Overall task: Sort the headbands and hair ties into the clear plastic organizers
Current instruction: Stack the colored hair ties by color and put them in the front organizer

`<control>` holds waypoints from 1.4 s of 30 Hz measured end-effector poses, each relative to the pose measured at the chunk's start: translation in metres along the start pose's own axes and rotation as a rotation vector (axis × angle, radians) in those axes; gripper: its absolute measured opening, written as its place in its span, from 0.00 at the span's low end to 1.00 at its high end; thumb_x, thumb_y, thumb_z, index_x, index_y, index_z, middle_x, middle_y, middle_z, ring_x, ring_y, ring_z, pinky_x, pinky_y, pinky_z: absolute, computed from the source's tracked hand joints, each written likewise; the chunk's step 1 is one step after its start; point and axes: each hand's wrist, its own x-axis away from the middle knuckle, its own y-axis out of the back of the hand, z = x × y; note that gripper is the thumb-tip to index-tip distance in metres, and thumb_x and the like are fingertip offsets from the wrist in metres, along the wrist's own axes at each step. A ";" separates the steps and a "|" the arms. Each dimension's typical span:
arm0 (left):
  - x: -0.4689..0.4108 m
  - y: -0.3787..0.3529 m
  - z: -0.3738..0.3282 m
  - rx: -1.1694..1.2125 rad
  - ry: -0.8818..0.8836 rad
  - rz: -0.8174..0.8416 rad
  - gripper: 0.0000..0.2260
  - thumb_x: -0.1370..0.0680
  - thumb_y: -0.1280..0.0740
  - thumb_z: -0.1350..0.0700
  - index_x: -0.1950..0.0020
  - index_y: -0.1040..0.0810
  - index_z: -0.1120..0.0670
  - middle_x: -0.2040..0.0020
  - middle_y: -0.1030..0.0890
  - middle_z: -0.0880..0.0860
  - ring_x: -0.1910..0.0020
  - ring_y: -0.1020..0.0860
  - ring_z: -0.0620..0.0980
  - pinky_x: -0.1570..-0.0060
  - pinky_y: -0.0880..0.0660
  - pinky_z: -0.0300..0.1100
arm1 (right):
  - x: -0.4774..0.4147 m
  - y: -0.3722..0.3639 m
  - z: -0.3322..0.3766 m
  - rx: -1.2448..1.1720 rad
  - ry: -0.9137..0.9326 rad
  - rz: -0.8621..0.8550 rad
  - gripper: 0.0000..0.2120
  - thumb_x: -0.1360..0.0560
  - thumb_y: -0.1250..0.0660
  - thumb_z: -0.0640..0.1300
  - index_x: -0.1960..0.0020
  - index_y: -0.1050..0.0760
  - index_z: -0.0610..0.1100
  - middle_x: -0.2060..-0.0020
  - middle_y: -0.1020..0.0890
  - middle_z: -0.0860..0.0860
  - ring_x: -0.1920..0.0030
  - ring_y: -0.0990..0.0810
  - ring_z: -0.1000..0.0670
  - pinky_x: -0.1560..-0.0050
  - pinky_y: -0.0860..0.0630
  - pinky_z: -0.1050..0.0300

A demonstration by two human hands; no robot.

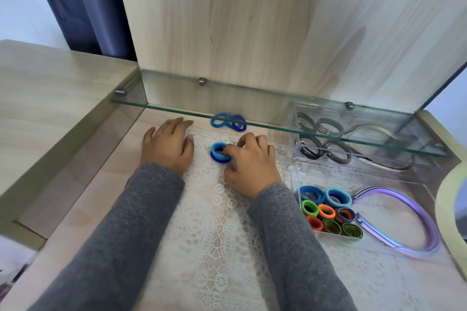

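The small stack of blue hair ties [217, 153] lies flat on the lace mat [214, 222], hole up, just left of my right hand [250, 168]. Its fingers [231, 151] curl over the stack's right edge and pinch it. My left hand [166, 146] rests flat and relaxed on the tabletop [88, 197], holding nothing. More loose blue ties [228, 121] lie further back under the glass shelf [252, 126]. The near organizer [379, 179] stands to my right, closest to the right hand, and holds coloured ties [328, 212] and a purple headband [404, 222]. The far organizer [292, 151] holds dark ties and headbands.
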 end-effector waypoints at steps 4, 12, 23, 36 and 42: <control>0.005 0.006 -0.009 -0.049 -0.154 -0.112 0.18 0.24 0.45 0.52 0.37 0.25 0.48 0.40 0.21 0.47 0.40 0.25 0.48 0.34 0.40 0.52 | 0.008 0.005 0.001 0.022 -0.004 0.009 0.16 0.25 0.40 0.44 0.38 0.26 0.52 0.45 0.31 0.49 0.43 0.37 0.46 0.43 0.40 0.51; 0.039 0.008 -0.033 0.172 -0.203 0.054 0.19 0.25 0.40 0.61 0.37 0.25 0.45 0.43 0.19 0.41 0.42 0.24 0.42 0.29 0.46 0.47 | 0.023 0.015 0.001 0.049 0.009 -0.006 0.14 0.25 0.35 0.49 0.40 0.23 0.55 0.45 0.29 0.50 0.42 0.36 0.45 0.43 0.39 0.51; 0.077 0.028 -0.060 0.405 -0.125 0.120 0.22 0.24 0.42 0.65 0.35 0.24 0.45 0.43 0.19 0.46 0.45 0.25 0.50 0.26 0.49 0.41 | 0.042 0.041 -0.009 0.137 0.099 0.013 0.12 0.25 0.34 0.50 0.42 0.21 0.55 0.45 0.28 0.52 0.41 0.36 0.46 0.42 0.37 0.51; 0.081 0.020 -0.131 0.540 -0.247 0.145 0.23 0.25 0.41 0.65 0.36 0.25 0.44 0.44 0.18 0.46 0.52 0.27 0.50 0.32 0.36 0.52 | 0.071 0.100 -0.069 0.264 0.028 0.075 0.12 0.26 0.33 0.54 0.43 0.22 0.60 0.43 0.28 0.52 0.40 0.36 0.46 0.40 0.37 0.50; 0.078 0.005 -0.154 0.533 -0.279 0.154 0.23 0.25 0.40 0.62 0.35 0.26 0.41 0.50 0.17 0.51 0.51 0.26 0.52 0.43 0.28 0.50 | 0.081 0.106 -0.094 0.316 0.009 0.041 0.12 0.25 0.34 0.53 0.42 0.22 0.60 0.44 0.28 0.52 0.40 0.36 0.46 0.41 0.38 0.50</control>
